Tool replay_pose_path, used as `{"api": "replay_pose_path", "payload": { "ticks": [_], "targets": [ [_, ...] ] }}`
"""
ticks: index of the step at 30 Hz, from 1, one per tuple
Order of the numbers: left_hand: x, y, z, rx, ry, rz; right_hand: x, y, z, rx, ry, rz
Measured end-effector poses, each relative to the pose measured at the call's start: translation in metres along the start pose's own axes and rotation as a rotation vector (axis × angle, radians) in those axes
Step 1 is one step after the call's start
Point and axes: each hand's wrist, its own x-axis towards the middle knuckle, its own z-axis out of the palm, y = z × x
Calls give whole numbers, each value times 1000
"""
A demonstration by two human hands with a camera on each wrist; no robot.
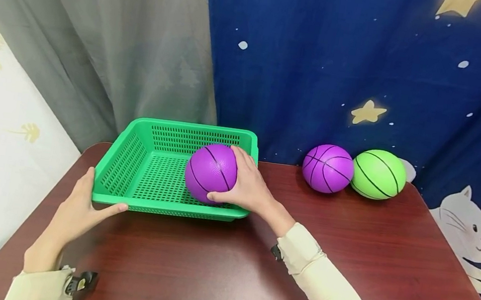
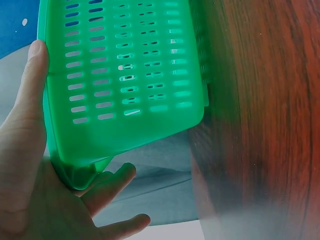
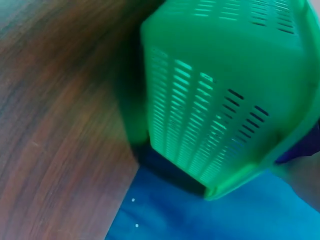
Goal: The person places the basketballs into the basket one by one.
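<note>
Two hands are busy: the right hand (image 1: 249,182) grips a purple ball (image 1: 207,173) by its right side, thumb nearest the viewer; the left hand (image 1: 73,213), spread wide, touches the near-left corner of the green basket (image 1: 178,207). The ball is at the basket's right end; whether it rests on the bottom I cannot tell. It looks light, rubbery and hardly fragile, best cupped across its middle. The basket seems stiff, light, apt to slide, and easiest steadied by its rim.
</note>
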Motion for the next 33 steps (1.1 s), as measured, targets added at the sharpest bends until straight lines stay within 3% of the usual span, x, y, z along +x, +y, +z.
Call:
{"api": "replay_pose_path", "payload": {
  "ticks": [22, 33],
  "targets": [
    [-1, 0, 1, -20, 1, -7, 0, 3, 8, -74, -157, 25],
    [-2, 2, 0, -26, 1, -14, 4, 0, 13, -265, -250, 32]
  ]
}}
